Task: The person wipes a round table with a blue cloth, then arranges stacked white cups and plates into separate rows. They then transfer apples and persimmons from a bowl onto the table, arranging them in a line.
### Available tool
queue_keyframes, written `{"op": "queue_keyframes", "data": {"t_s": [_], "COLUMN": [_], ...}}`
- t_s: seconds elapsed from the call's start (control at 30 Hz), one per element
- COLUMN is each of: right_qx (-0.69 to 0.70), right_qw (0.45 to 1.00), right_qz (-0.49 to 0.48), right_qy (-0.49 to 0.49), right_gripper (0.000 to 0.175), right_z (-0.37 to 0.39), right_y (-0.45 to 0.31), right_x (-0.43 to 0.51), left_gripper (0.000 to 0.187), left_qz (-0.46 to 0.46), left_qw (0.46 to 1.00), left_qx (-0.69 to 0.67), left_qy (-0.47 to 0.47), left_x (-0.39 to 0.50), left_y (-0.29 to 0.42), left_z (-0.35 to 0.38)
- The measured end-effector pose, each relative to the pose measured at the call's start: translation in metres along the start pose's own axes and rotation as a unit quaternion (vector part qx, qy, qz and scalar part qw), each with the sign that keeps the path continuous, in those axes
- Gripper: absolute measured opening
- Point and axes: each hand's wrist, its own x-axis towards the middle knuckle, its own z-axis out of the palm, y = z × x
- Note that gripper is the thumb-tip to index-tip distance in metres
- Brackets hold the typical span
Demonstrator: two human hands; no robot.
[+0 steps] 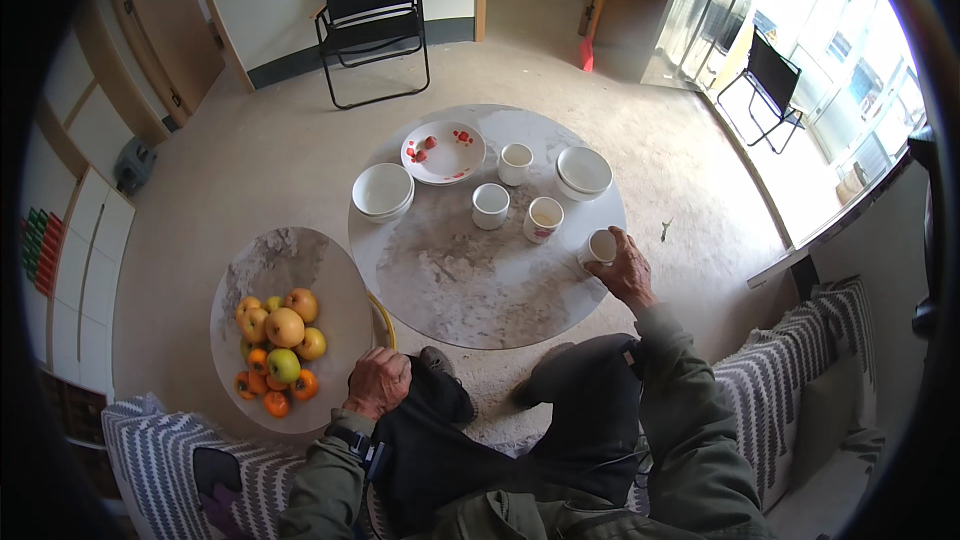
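Note:
My right hand (626,268) grips a white cup (601,245) near the right edge of the round marbled table (480,307). Resting on my knee, my left hand (381,381) is curled, with nothing visible in it. Three more cups stand on the table: a white cup (491,207), one farther back (516,164), and one with a printed pattern (544,220). Stacked white bowls (383,190) are at the left, and another stack (584,173) is at the right. Between them, towards the back, sits a shallow white dish (450,152) with red decoration.
A smaller round table (330,277) at the left holds yellow apples (285,328) and orange persimmons (276,403). A black folding chair (371,22) stands beyond the tables. Striped covers (780,382) lie on the seat at both sides of me. Another folding chair (772,82) is by the bright doorway.

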Motion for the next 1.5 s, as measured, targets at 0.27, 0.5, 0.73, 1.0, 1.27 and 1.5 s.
{"op": "queue_keyframes", "data": {"t_s": [0.27, 0.5, 0.73, 1.0, 1.27, 1.5], "right_qx": [-0.036, 0.057, 0.028, 0.005, -0.041, -0.043], "right_qw": [0.993, 0.968, 0.981, 0.983, 0.987, 0.987], "right_qz": [-0.069, -0.224, -0.192, -0.162, -0.145, -0.142], "right_qy": [0.083, 0.094, -0.027, 0.083, 0.05, 0.055], "right_gripper": [0.091, 0.043, 0.049, 0.05, 0.021, 0.018], "right_z": [-0.006, -0.001, 0.041, 0.046, 0.065, 0.075], "right_y": [-0.018, -0.074, -0.107, -0.112, -0.096, -0.096], "right_x": [-0.01, -0.019, -0.039, 0.016, 0.043, 0.085], "left_gripper": [0.013, 0.01, 0.011, 0.016, 0.015, 0.015], "left_qz": [0.009, 0.018, 0.001, -0.001, 0.005, -0.005], "left_qw": [0.999, 0.998, 0.999, 0.999, 0.999, 1.0], "left_qx": [-0.019, -0.033, 0.005, -0.019, -0.018, -0.016], "left_qy": [0.024, 0.045, 0.035, 0.043, 0.034, 0.023], "left_x": [-0.003, -0.004, -0.01, -0.005, -0.003, 0.0], "left_y": [-0.002, -0.004, -0.005, -0.002, 0.001, 0.003], "left_z": [0.003, 0.009, 0.006, 0.005, 0.0, -0.003]}}
